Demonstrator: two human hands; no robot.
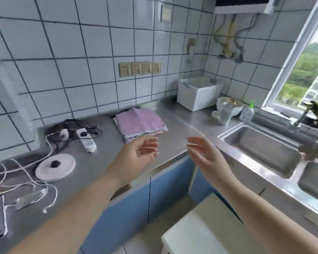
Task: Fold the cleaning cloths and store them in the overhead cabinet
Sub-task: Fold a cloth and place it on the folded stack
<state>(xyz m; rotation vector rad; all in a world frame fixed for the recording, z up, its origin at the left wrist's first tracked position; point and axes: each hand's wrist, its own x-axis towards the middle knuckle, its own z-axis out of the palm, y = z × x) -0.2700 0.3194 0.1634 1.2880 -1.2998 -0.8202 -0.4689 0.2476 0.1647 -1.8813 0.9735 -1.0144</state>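
A stack of folded cleaning cloths (140, 123), pink on top with several coloured layers beneath, lies on the steel counter (99, 162) near the tiled wall. My left hand (136, 154) hovers just in front of the stack, palm turned right, fingers loosely curled and apart, holding nothing. My right hand (203, 153) hangs over the counter's front edge to the right of the stack, palm facing left, fingers spread and empty. Neither hand touches the cloths. The overhead cabinet is out of view.
A white power strip (86, 142) with tangled cables and a round white disc (55, 166) lie left of the cloths. A white basket (198, 92), a bowl, a cup and a bottle stand at the back right. A double sink (261, 149) is on the right; a white stool (206, 231) stands below.
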